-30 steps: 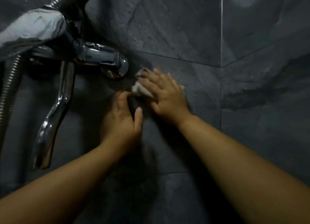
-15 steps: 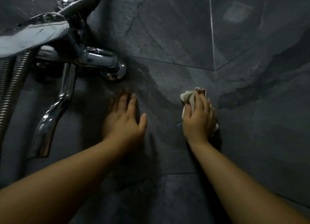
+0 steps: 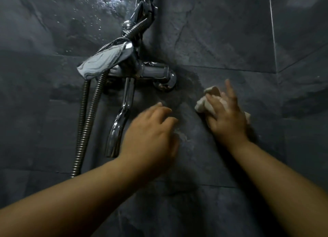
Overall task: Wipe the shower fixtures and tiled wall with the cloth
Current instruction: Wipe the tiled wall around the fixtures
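Note:
A chrome shower mixer (image 3: 134,70) with a wide lever handle (image 3: 104,61) and a down-pointing spout (image 3: 119,128) is fixed to the dark grey tiled wall (image 3: 221,38). My right hand (image 3: 225,116) presses a crumpled white cloth (image 3: 207,98) flat against the tile, to the right of the mixer. My left hand (image 3: 152,135) rests on the wall below the mixer, just right of the spout, with its fingers apart and nothing in it. It looks slightly blurred.
A ribbed metal shower hose (image 3: 85,123) loops down left of the spout and runs up to a holder (image 3: 145,7) above the mixer. A wall corner (image 3: 273,31) lies to the right. Water drops speckle the tile at the upper left.
My right hand swept the cloth from beside the mixer rightward along the tile, then a little back toward it. The view tilted up and left, showing more hose and holder. My left hand shifted slightly.

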Tool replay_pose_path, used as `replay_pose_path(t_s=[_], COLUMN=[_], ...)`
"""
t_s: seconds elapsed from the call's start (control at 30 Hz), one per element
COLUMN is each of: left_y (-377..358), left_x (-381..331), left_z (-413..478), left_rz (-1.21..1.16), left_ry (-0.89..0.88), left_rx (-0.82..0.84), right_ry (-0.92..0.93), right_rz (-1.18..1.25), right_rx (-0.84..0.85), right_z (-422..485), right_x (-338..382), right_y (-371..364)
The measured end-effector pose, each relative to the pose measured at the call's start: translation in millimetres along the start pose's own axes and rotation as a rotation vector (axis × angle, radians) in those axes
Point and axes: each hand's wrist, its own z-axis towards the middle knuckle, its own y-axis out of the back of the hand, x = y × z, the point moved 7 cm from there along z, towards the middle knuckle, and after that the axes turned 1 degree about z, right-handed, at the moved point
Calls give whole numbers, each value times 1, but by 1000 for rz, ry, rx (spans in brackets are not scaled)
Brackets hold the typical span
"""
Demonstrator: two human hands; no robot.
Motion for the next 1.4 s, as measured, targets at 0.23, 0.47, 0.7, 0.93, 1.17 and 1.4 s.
replay_pose_path(t_s=[0.23,0.47,0.7,0.93,1.17,1.4], left_y=[17,15,15,16,13,15], left_x=[50,73,78,81,84,83], left_z=[-28,-37,-37,-38,-38,-37], left_rz=[131,-119,-171,-179,-177,-167], left_ry=[143,322,312,258,220,200], left_rx=[-116,-137,-138,-146,-135,-190], right_ry=[280,56,280,451,120,519], right_rz=[-41,61,21,105,-73,-88], right_rx=[153,78,113,161,-36,123], right_z=[-38,-21,-13,-27,3,-7], right_x=[74,84,103,144,123,114], right_y=[-26,-28,-37,-57,-53,-46])
